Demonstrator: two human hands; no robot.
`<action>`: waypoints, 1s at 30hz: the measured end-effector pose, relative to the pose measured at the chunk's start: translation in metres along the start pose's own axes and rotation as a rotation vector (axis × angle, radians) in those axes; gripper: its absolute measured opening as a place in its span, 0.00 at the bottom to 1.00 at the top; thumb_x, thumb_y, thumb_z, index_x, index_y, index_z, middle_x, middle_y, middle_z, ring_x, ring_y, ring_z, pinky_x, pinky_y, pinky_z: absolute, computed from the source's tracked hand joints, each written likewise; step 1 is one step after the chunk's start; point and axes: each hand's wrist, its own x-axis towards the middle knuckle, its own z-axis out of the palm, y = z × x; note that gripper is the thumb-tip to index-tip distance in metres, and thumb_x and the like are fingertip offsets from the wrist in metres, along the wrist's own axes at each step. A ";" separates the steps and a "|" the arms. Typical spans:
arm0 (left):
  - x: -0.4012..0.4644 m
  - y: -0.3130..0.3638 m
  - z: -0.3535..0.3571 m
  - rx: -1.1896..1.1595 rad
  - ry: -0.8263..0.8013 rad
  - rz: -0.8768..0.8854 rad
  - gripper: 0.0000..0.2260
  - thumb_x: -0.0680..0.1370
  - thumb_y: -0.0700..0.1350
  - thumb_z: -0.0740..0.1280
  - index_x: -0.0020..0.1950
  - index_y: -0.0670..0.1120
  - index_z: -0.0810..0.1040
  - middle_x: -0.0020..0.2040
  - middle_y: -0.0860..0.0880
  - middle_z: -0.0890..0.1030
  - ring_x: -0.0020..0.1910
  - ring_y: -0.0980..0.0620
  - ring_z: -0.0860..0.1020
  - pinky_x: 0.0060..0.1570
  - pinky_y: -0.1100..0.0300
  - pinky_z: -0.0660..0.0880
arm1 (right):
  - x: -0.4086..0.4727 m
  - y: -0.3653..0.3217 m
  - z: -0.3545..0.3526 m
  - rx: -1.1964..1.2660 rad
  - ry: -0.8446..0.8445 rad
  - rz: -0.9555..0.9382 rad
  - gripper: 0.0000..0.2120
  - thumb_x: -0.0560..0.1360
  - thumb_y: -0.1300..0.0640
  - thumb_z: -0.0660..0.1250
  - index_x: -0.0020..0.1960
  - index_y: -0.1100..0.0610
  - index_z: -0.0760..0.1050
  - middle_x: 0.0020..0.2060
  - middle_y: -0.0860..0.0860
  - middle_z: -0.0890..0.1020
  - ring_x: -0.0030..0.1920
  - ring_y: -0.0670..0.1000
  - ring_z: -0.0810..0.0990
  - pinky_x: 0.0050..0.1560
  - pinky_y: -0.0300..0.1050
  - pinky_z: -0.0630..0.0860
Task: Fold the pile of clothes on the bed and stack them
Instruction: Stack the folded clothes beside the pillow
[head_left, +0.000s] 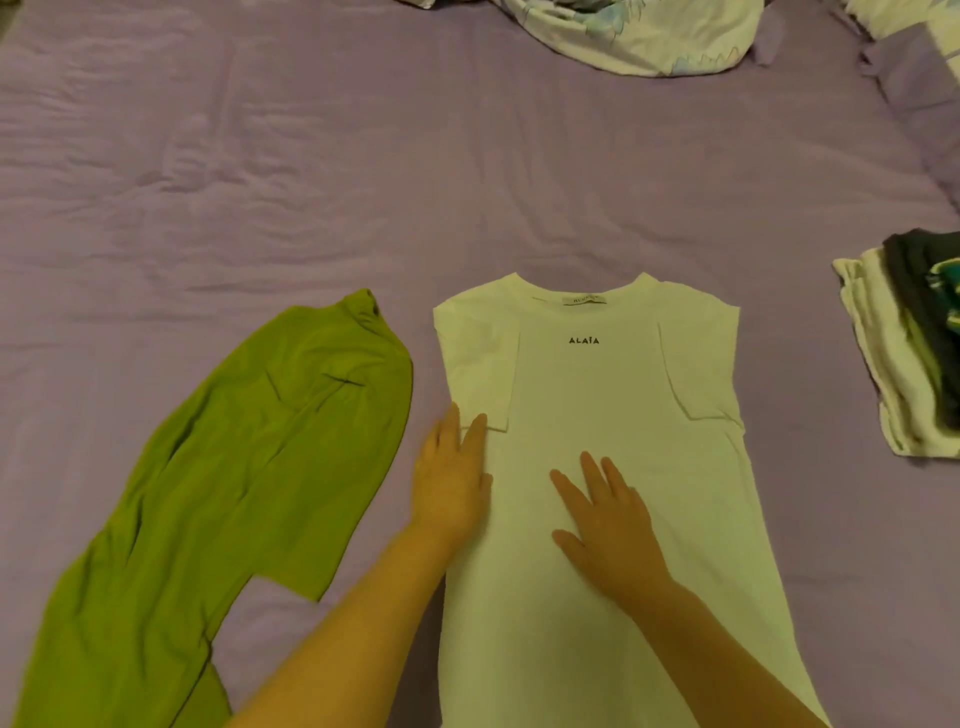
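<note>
White T-shirt, green garment, lilac sheet

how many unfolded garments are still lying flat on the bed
2: the white t-shirt in the middle under both hands, sleeves folded in, and the green garment to its left. More may lie outside the frame.

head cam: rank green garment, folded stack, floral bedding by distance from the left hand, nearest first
From the left hand, flat on the white T-shirt's left edge:
1. Green garment, just to its left on the sheet.
2. Folded stack, far right, across the T-shirt.
3. Floral bedding, at the top, far end of the bed.
</note>
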 end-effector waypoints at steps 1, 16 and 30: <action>-0.017 0.001 0.007 -0.079 0.041 -0.035 0.33 0.80 0.46 0.62 0.79 0.49 0.45 0.78 0.43 0.48 0.76 0.42 0.53 0.72 0.53 0.55 | -0.009 0.002 0.002 0.001 0.000 -0.023 0.31 0.80 0.42 0.52 0.77 0.43 0.39 0.77 0.51 0.38 0.76 0.56 0.36 0.75 0.55 0.43; -0.207 0.027 0.059 -0.834 0.179 -0.539 0.20 0.79 0.42 0.65 0.70 0.46 0.66 0.59 0.38 0.78 0.52 0.42 0.77 0.48 0.54 0.74 | -0.155 0.007 0.060 0.400 0.089 -0.143 0.17 0.78 0.53 0.65 0.66 0.52 0.74 0.74 0.54 0.63 0.76 0.56 0.56 0.73 0.50 0.56; -0.140 0.061 -0.053 -1.321 -0.010 -0.305 0.09 0.76 0.37 0.68 0.54 0.34 0.78 0.41 0.39 0.84 0.38 0.49 0.84 0.38 0.62 0.80 | -0.125 0.006 -0.032 0.818 0.151 0.026 0.06 0.77 0.50 0.65 0.46 0.52 0.76 0.39 0.46 0.80 0.40 0.49 0.78 0.41 0.41 0.72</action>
